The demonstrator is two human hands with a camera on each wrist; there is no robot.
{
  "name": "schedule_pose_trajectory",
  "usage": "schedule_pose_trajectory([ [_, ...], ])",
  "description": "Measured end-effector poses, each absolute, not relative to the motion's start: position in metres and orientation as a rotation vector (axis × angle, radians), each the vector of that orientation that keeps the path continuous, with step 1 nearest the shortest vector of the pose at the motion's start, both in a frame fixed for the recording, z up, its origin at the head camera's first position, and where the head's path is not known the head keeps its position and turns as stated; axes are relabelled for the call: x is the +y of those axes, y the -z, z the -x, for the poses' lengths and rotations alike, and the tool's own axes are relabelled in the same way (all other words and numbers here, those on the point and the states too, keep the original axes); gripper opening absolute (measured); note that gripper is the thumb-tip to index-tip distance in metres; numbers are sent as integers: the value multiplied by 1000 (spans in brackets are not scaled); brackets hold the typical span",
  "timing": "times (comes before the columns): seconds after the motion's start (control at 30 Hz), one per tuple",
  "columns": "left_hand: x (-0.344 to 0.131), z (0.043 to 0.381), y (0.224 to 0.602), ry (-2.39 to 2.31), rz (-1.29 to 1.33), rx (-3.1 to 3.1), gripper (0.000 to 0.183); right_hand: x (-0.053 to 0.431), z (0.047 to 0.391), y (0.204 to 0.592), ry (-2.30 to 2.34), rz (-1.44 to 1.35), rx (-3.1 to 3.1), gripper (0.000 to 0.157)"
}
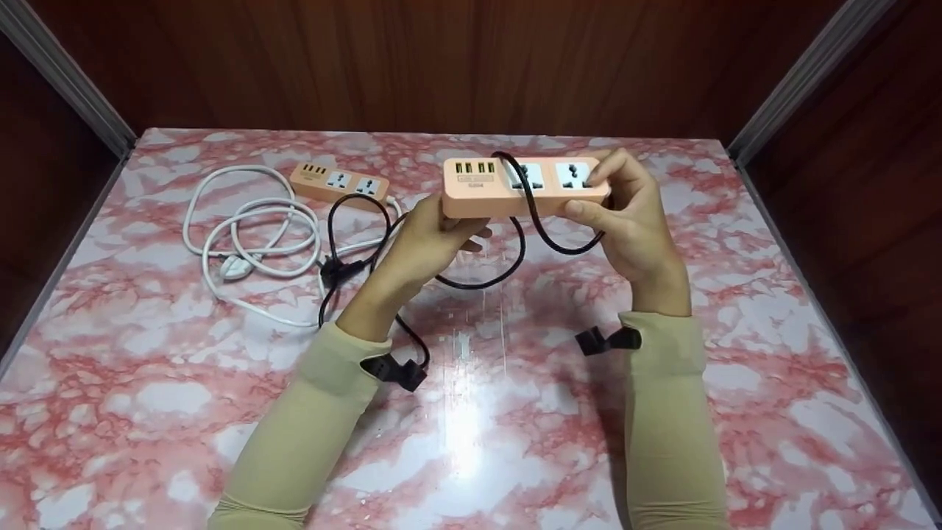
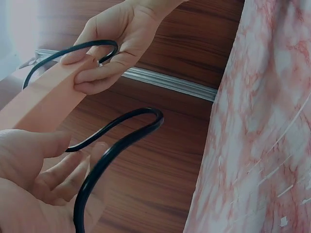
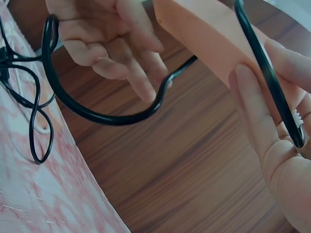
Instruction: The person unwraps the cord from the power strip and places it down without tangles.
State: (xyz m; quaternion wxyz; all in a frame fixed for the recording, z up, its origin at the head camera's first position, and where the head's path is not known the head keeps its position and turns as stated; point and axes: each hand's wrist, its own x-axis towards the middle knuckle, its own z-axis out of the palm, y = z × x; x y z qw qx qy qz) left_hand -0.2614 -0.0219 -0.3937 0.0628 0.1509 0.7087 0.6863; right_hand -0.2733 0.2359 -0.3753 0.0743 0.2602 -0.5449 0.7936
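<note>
My right hand (image 1: 636,213) grips the right end of a peach power strip (image 1: 482,193), thumb on its front side and fingers over the top. The strip is held up above the table, its white sockets and several USB ports facing up. Its black cable (image 1: 541,221) leaves the right end, loops down in front, crosses over the top and passes beneath. My left hand (image 1: 423,239) is under the strip's left end. In the right wrist view, that left hand (image 3: 114,41) has loosely extended fingers, fingertips right at the black cable (image 3: 112,119).
A second peach power strip (image 1: 309,188) lies at the back left, its white cable (image 1: 213,272) coiled beside it with a white plug (image 1: 235,266). The black plug (image 1: 340,271) rests beside that coil. Wooden panels (image 1: 471,66) enclose the marbled table (image 1: 515,427).
</note>
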Motion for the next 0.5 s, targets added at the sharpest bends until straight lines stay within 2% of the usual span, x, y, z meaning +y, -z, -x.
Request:
schedule_pose_trajectory([
  [0.5, -29, 266, 389, -2208, -424, 2239, 33, 238, 271, 374, -2424, -823, -1654, 30],
])
